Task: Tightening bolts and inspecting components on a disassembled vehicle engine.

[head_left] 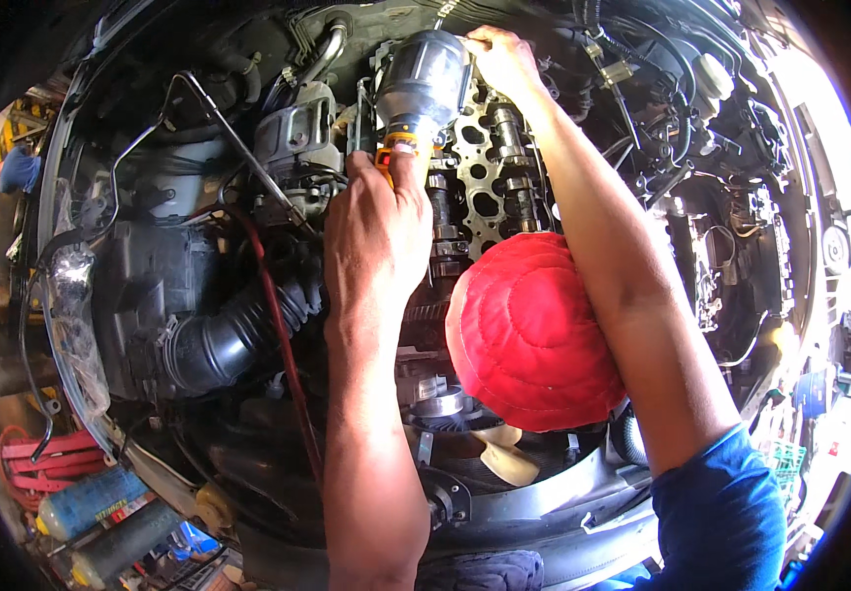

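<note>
Left hand (378, 222) has its grip wrapped tight around the power tool (421, 84), right hand (504, 61) pressed on its top, over the engine head (490, 167).

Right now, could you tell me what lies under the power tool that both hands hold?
Under the power tool lies the open engine top, with its perforated metal plate and shafts showing. The tool's tip and the exact spot it meets are covered by the left hand.

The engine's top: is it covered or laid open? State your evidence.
Laid open: the camshafts and perforated head metal show bare below the power tool held by both hands.
</note>
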A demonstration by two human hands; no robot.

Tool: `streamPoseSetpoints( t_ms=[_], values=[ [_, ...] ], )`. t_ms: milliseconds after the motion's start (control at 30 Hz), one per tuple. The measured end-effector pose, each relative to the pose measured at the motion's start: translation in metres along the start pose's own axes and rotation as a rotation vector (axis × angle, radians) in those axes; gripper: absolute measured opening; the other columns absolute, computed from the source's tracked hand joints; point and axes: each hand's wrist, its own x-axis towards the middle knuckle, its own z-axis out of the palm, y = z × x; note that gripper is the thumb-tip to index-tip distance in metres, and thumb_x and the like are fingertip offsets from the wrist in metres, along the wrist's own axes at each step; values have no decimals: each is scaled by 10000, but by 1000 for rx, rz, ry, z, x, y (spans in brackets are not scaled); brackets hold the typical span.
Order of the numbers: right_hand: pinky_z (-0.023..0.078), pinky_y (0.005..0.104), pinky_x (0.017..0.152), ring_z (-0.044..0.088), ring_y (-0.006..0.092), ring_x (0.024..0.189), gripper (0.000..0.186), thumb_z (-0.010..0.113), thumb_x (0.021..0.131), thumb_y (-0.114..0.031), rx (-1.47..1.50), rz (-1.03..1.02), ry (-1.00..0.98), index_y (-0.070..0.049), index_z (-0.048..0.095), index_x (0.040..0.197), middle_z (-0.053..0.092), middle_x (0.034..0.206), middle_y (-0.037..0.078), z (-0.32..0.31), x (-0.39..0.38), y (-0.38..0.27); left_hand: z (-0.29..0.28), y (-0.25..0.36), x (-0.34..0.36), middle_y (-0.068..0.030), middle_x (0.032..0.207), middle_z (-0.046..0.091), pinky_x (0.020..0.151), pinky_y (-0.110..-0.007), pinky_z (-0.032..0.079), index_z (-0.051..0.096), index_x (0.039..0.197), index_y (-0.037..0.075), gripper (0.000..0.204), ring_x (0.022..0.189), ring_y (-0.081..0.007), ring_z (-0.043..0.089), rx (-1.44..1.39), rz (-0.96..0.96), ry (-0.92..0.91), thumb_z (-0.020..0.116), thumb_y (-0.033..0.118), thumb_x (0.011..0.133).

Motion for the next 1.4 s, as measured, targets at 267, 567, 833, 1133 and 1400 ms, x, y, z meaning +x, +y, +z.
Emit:
streamPoseSetpoints(
  t_ms=[267, 567, 833, 1133, 1400],
  values=[
    [560, 434, 937, 724, 346, 1041, 283, 661, 966, -351, 13, -2, 3, -118, 756, 1097, 761, 1084, 134, 0, 0, 1, 9, -8, 2, -369, 922, 680, 824, -562, 535, 544, 1082, -119, 573, 915, -513, 682, -40, -151, -37, 381, 430, 1093],
    [560, 428, 936, 723, 341, 1042, 265, 667, 954, -317, 14, -1, 1, -114, 752, 1101, 755, 1092, 145, 0, -2, -2, 16, -21, 3, -369, 946, 676, 825, -570, 531, 525, 1136, -116, 572, 918, -522, 672, 9, -29, -37, 379, 436, 1095],
    [550, 425, 958, 715, 349, 1058, 296, 636, 957, -318, -2, -32, 5, -90, 750, 1107, 753, 1110, 139, 1, -1, 0, 11, -14, 4, -374, 990, 673, 851, -575, 522, 523, 1159, -114, 573, 955, -523, 665, -43, -119, -92, 377, 436, 1094],
    [551, 427, 955, 715, 345, 1062, 295, 656, 955, -328, -4, -1, -25, -100, 749, 1116, 752, 1115, 133, -1, -2, -4, 11, -15, 4, -373, 959, 676, 838, -573, 523, 540, 1124, -115, 564, 933, -525, 670, 15, -44, -27, 379, 424, 1093],
    [550, 428, 963, 708, 340, 1085, 308, 618, 979, -353, -16, 69, -73, -121, 746, 1135, 744, 1154, 127, -3, 0, -4, 6, -7, 1, -355, 846, 677, 784, -571, 533, 536, 1041, -113, 516, 848, -516, 672, -28, -61, 26, 393, 380, 1091]
  ],
)
